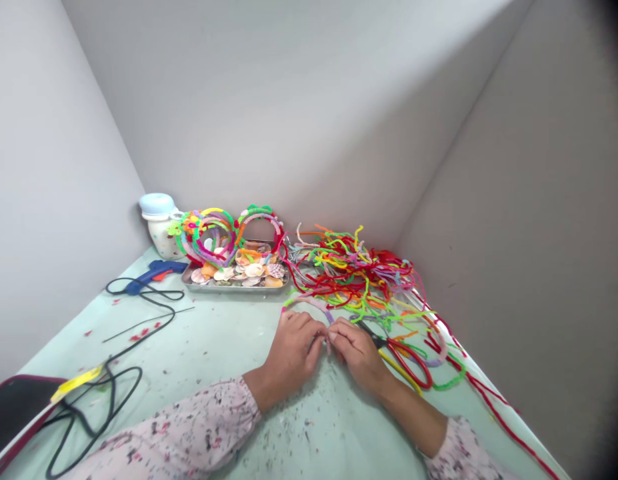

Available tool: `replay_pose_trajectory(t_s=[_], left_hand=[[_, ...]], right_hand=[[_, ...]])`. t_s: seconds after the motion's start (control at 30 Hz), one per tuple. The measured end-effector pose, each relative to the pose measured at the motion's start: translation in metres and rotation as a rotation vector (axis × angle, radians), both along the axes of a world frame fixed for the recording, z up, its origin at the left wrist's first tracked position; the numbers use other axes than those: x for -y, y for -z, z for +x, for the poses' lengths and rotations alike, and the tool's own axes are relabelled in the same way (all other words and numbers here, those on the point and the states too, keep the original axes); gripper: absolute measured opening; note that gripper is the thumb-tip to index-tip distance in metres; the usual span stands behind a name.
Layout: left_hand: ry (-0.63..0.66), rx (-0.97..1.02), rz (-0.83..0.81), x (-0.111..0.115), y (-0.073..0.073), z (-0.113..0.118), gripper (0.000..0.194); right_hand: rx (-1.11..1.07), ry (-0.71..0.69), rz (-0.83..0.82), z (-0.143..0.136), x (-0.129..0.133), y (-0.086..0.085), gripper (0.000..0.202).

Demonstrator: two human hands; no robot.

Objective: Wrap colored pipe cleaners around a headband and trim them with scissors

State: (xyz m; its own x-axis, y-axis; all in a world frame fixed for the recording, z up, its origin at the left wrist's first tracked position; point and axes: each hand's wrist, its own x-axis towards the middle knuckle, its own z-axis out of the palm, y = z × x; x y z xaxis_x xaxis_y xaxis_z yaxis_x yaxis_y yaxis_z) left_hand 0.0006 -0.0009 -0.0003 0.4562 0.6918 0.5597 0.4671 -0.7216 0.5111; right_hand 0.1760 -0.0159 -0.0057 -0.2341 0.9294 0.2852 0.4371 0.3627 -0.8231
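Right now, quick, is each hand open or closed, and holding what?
Left hand: closed, holding the fuzzy band.
Right hand: closed, pinching at the same band, close against the left.

fuzzy band (316, 303) | green, pink, purple sections | arched | partly hidden

Going from the left hand (296, 343), your easiest lane is 9 o'clock: bare tablecloth (223, 340) till the black cord (173, 313). Tray of shells (236, 289) blocks 11, pipe-cleaner tangle (356, 267) clogs 1 to 2, and red-handled scissors (390, 344) crowd the right hand (359, 353) at 3.
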Motion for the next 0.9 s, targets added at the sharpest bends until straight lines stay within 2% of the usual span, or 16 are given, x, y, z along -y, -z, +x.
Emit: replay_pose_trajectory(t_s=[0.9], left_hand=[[0.001, 0.033, -0.038, 0.0022, 0.0001, -0.0026, 0.016]], right_hand=[[-0.057, -0.021, -0.031, -0.002, 0.001, 0.0004, 0.027]])
